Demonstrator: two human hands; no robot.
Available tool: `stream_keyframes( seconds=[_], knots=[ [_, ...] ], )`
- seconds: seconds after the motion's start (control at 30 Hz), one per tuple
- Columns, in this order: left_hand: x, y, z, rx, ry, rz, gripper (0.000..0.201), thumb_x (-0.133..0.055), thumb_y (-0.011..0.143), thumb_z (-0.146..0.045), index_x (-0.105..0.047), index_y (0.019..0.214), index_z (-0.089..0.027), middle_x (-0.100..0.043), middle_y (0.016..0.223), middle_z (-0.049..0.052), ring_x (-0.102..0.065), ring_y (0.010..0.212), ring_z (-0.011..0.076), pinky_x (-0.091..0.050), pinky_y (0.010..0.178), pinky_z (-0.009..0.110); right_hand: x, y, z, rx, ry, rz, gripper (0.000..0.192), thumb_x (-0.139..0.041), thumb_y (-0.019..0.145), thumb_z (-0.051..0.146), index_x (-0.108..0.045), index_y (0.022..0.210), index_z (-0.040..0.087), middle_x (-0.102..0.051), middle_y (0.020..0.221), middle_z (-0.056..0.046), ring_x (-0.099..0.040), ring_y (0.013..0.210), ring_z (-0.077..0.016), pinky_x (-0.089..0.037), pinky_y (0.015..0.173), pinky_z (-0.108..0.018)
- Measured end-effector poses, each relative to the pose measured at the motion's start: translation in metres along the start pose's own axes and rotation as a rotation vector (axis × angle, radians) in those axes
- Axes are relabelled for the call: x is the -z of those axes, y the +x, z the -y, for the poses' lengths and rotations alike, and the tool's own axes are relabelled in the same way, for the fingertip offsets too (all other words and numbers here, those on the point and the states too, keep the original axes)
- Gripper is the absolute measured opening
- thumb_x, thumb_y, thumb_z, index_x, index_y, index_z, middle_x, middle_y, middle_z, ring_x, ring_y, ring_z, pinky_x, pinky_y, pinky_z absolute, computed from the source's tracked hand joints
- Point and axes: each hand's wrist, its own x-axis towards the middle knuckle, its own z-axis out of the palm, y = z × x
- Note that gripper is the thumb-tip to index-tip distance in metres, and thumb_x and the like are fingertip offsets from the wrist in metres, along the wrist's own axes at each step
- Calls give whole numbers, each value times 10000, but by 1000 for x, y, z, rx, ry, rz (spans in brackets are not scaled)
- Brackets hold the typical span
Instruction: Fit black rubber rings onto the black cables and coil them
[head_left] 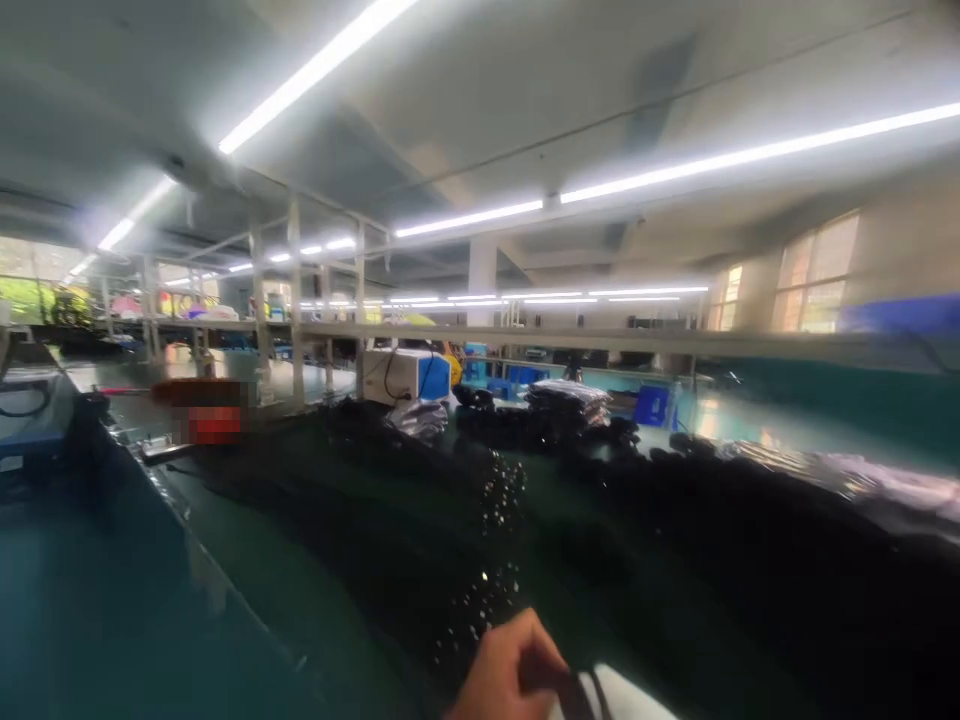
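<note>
Black strap pinched in hand's grip.

Black matt cloth studded with glossy sequins, smooth green tabletop, shiny clear plastic bags far off, white glossy plastic machine box

The one hand in view is cut off by the bottom edge at the wrist, so which hand it is cannot be told. Its curled fingers hide most of the thin black strap they close on, and the white object beside it also runs off the bottom edge. The dark heap of black fabric on the green bench is smeared by motion, its pieces inseparable. At far left, a red and orange patch is too blurred to identify.
</note>
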Motion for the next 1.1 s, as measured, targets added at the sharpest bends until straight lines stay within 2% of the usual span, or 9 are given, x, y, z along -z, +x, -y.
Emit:
stream_keyframes(
  seconds=[0.1, 0.27, 0.37, 0.47, 0.53, 0.7, 0.83, 0.97, 1.1],
  knots=[
    [-14, -8, -5, -126, 4, -194, 64, -602, 766, -210, -567, 739, -165, -572, 756, 6, -538, 702, 125, -430, 626, 238, -6, -19, -13, -79, 82, -51, 233, -555, 806, 289, -667, 774, 88, -685, 690, -107, -654, 726, -228, -478, 762, -384],
    [-15, -13, -11, -292, 108, -204, 103, -491, 814, -147, -590, 819, -176, -570, 798, 9, -539, 732, 121, -435, 660, 240, -3, -23, -13, -34, 141, -10, 253, -521, 803, 268, -662, 808, 58, -685, 644, -109, -658, 734, -230, -451, 820, -406],
    [-11, -12, -17, -271, 167, -144, 151, -473, 814, -109, -586, 880, -184, -579, 824, 5, -536, 722, 110, -441, 661, 225, -2, -25, -13, -55, 139, 8, 239, -522, 788, 238, -675, 816, 57, -675, 612, -85, -645, 680, -199, -463, 785, -356],
    [-4, -10, -27, -272, 247, 78, 315, -448, 811, -54, -576, 1056, -206, -593, 949, 22, -553, 785, 108, -461, 723, 221, -1, -28, -10, -110, 108, 34, 208, -565, 762, 223, -699, 787, 66, -672, 620, -66, -617, 621, -168, -471, 680, -284],
    [-1, -9, -31, -350, 293, 171, 338, -433, 824, -58, -585, 1090, -201, -599, 962, 40, -565, 838, 120, -466, 761, 225, -2, -28, -6, -107, 75, 6, 175, -614, 743, 228, -708, 771, 83, -675, 640, -56, -602, 617, -154, -462, 638, -250],
    [1, -5, -29, -509, 295, 70, 211, -446, 864, -159, -616, 989, -141, -622, 879, 72, -580, 798, 131, -477, 723, 218, -12, -22, 2, -80, 33, -2, 283, -550, 807, 301, -706, 799, 65, -671, 621, -87, -635, 675, -206, -481, 702, -326],
    [4, -3, -26, -561, 293, 88, 204, -446, 851, -156, -606, 974, -131, -634, 869, 82, -586, 800, 142, -482, 726, 228, -18, -30, 3, -131, -109, -168, 478, -430, 877, 482, -690, 870, 81, -681, 676, -106, -643, 753, -229, -474, 785, -373],
    [10, -2, -29, -587, 297, 105, 233, -406, 837, -92, -599, 962, -134, -635, 872, 76, -583, 812, 139, -479, 745, 225, -8, -45, 14, -179, -176, -296, 570, -353, 874, 591, -678, 920, 124, -684, 780, -108, -620, 774, -225, -489, 714, -332],
    [16, 3, -33, -473, 350, 118, 268, -404, 822, -49, -603, 974, -144, -617, 900, 65, -574, 825, 138, -469, 753, 227, 5, -50, 24, -232, -286, -579, 622, -476, 787, 638, -581, 1176, 164, -652, 1020, -136, -612, 893, -290, -515, 681, -373]
  ],
)
